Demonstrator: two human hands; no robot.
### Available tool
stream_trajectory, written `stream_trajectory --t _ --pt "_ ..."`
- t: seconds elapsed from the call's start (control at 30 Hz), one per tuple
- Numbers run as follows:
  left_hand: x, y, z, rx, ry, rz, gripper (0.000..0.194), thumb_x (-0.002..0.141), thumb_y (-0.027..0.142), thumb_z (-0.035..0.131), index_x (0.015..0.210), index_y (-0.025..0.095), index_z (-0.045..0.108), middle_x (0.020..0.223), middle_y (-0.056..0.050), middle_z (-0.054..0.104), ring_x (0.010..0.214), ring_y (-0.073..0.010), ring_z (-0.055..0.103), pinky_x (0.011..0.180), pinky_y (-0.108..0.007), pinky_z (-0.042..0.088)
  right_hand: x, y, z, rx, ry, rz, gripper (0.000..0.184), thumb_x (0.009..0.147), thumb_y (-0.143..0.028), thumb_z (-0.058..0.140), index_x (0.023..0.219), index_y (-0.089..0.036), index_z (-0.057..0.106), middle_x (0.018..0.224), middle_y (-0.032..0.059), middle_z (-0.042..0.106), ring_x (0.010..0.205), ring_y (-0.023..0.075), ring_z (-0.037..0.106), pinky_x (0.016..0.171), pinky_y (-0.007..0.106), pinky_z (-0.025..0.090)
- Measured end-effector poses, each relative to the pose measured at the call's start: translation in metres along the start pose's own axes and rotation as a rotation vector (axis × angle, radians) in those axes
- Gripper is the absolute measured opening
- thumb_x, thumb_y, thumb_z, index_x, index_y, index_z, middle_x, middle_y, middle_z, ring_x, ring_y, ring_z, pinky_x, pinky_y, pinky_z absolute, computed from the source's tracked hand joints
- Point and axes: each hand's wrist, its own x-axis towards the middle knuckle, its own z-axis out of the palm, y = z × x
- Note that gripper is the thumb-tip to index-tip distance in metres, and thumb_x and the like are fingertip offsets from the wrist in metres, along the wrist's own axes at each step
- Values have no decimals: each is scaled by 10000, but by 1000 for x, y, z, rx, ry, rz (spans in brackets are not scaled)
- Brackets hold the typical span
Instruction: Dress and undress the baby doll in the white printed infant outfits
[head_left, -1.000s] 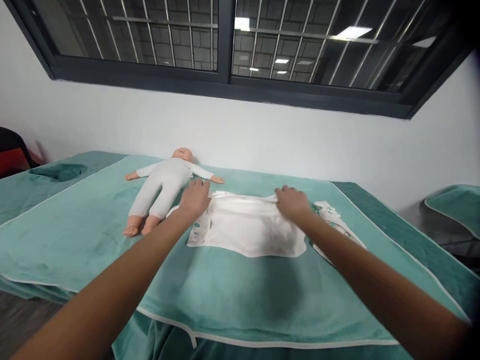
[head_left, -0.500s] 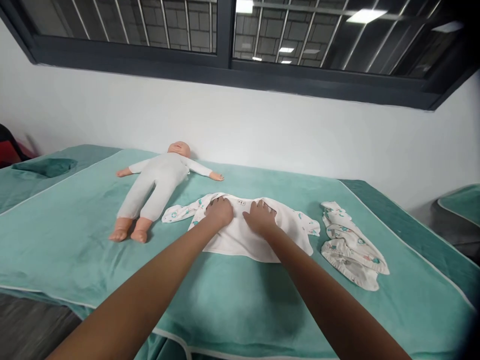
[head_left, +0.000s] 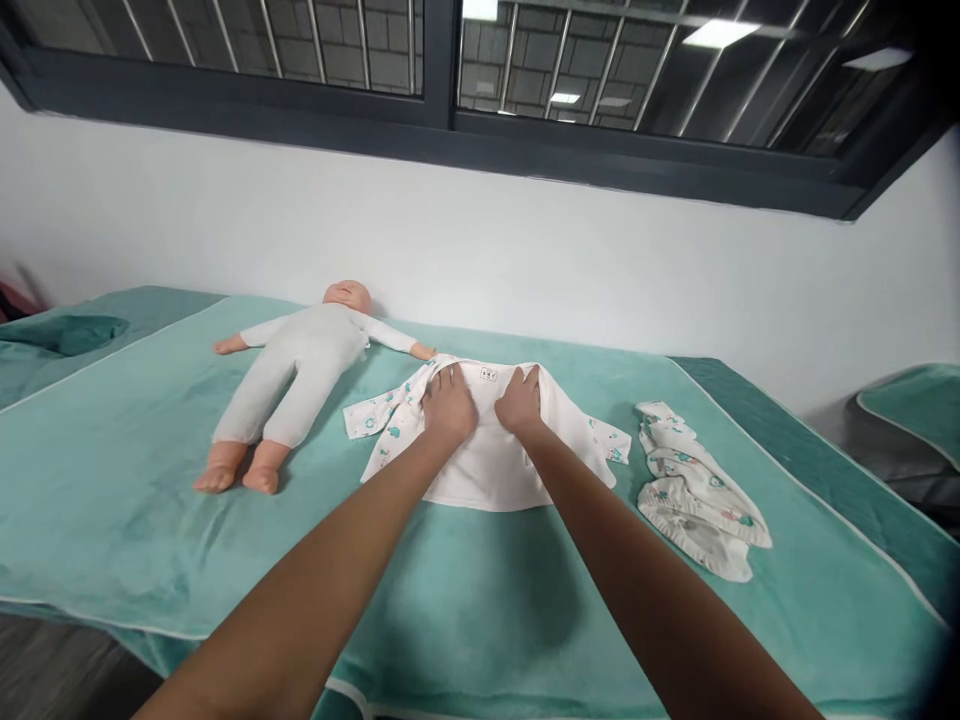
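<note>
A white baby shirt [head_left: 487, 470] with a green print on its sleeves lies opened out on the green cover, its plain inside and neck label showing. My left hand [head_left: 450, 405] has its fingers closed on the left front edge, near the collar. On the other side of the label, my right hand [head_left: 519, 400] grips the right front edge, its fingertips partly hidden by the cloth. A baby doll [head_left: 315, 350] in a white bodysuit lies face up to the left, one hand close to the shirt's collar.
Crumpled printed baby pants [head_left: 701, 490] lie to the right of the shirt. The green cover [head_left: 810, 600] spreads over the bed, which stands against a white wall [head_left: 525, 270] under a dark-framed window [head_left: 450, 140]. Another green-covered surface [head_left: 915, 400] is at the far right.
The shirt, first held folded by its top edge, now lies opened, sleeves out to both sides. My hands have come closer together onto its front edges, and the collar has moved away from me.
</note>
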Motion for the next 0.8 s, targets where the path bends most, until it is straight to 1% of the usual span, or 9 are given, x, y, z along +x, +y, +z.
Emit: stream_trajectory --t 0.07,0.17,0.27,0.33,0.47,0.57,0.63,0.73,0.8 --pt "10 7 4 -43 12 -52 582 935 258 313 1504 137 277 1534 -190 346 1427 -335 293 1124 -527 315 11 -7 2 48 47 57 720 811 -100 398 1514 -63 253 1626 208 49 1481 335 188 1111 468 354" --pt "22 11 12 -64 39 -101 591 949 280 280 1509 95 239 1542 -211 329 1435 -343 280 1121 -538 312 20 -6 14 73 139 62 693 866 -166 355 1526 -37 187 1627 210 2 1498 336 102 1148 477 287" --pt "27 3 23 -38 103 -65 603 965 321 261 1519 84 216 1564 -197 305 1440 -330 272 1123 -527 321 23 9 29 56 231 -84 686 903 -235 367 1524 -17 176 1622 225 -9 1501 329 54 1181 462 206" --pt "28 -6 31 10 144 -36 599 970 342 269 1515 94 239 1559 -180 327 1422 -324 303 1106 -521 356 26 21 35 15 253 -187 686 918 -256 378 1522 -6 174 1618 236 -14 1501 324 40 1189 443 179" --pt "35 -19 38 95 173 -19 577 974 363 296 1498 121 289 1519 -167 394 1382 -308 363 1065 -487 419 35 34 39 -11 259 -272 695 932 -277 394 1529 -13 156 1617 237 -18 1500 315 39 1186 434 190" --pt "38 -21 39 137 185 -8 568 978 370 297 1492 129 310 1487 -171 429 1355 -309 392 1042 -476 444 40 36 40 12 294 -323 683 931 -281 394 1532 -53 164 1624 210 -6 1501 301 54 1183 448 199" --pt "36 -21 39 163 208 21 568 981 373 291 1499 139 307 1486 -169 426 1353 -319 389 1022 -486 456 41 37 42 50 322 -332 678 925 -276 393 1525 -52 168 1623 203 18 1500 290 74 1182 442 209" --pt "32 -19 39 187 252 73 552 987 367 284 1504 176 309 1487 -153 423 1347 -327 389 997 -486 470 39 38 44 99 346 -340 644 894 -219 403 1474 -3 225 1605 226 99 1490 275 111 1180 423 226" --pt "28 -19 39 191 278 102 541 988 349 289 1499 172 316 1462 -157 444 1337 -326 400 994 -476 468 37 37 42 70 369 -354 577 869 -166 412 1409 14 316 1557 248 217 1461 283 175 1172 428 232"
